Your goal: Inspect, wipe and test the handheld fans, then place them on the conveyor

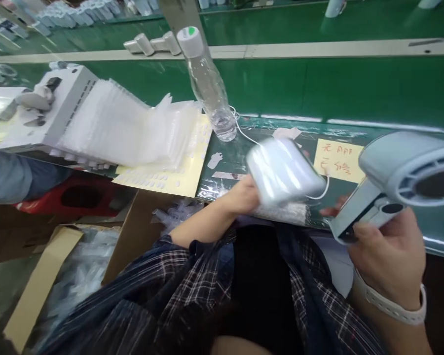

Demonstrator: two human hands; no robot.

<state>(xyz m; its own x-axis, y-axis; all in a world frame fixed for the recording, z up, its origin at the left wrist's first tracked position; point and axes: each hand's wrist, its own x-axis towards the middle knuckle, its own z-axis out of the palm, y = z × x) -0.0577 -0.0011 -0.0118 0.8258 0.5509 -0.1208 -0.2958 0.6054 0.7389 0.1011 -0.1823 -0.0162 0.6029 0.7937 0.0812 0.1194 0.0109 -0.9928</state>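
My left hand grips the left side of a glossy pale blue rounded block, smeared by motion, over the bench edge. A white cable shows at its right and behind it. In my right hand is a pale blue hair-dryer-shaped device, its fingers wrapped around the handle. The slotted ring and dark centre of its round head face right. A yellow note with red handwriting lies behind this device. Under the block, a clear plastic wrap lies at the bench's front edge.
A clear bottle with a white cap stands behind the block. White sleeves lie fanned over a yellow sticker sheet, beside a white box. Below left, a carton holds clear plastic pieces. Another person's sleeve shows at left.
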